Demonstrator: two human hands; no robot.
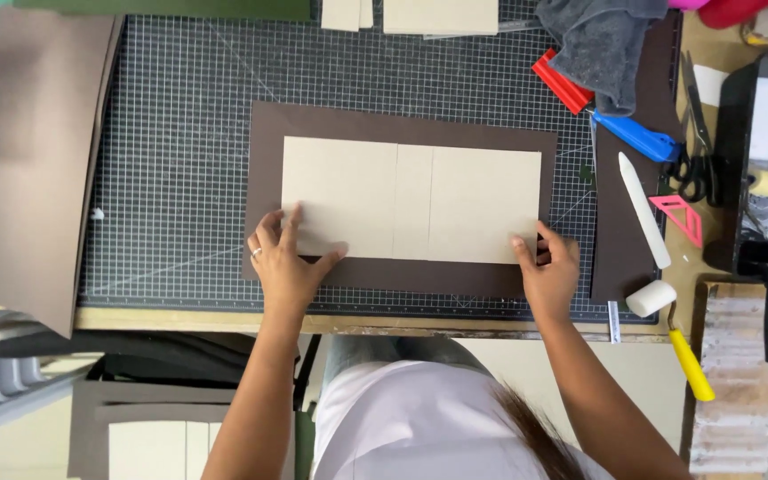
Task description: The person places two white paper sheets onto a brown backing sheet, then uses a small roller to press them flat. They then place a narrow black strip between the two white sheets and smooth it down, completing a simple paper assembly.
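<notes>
Grip, left hand (284,262): you laid your fingers spread and flat on the lower left corner of the beige boards (411,199), pinching nothing.
Grip, right hand (548,267): you pressed curled fingers on the boards' lower right corner.
Boards: three panels lay side by side on the brown sheet (268,133).
Sheet: it rested on the gridded cutting mat (180,107) on the worktop.
Right of mat: a bone folder (644,209) and a roller (673,324) lay loose.

The beige boards (411,200) look like matt, smooth cardboard, and they lie on a dark brown paper sheet (402,120) with a dull finish. The cutting mat (180,160) looks like matt rubbery plastic with a printed grid. The grey cloth (602,44) looks soft and fuzzy. The roller (673,324) has a glossy yellow plastic handle.
</notes>
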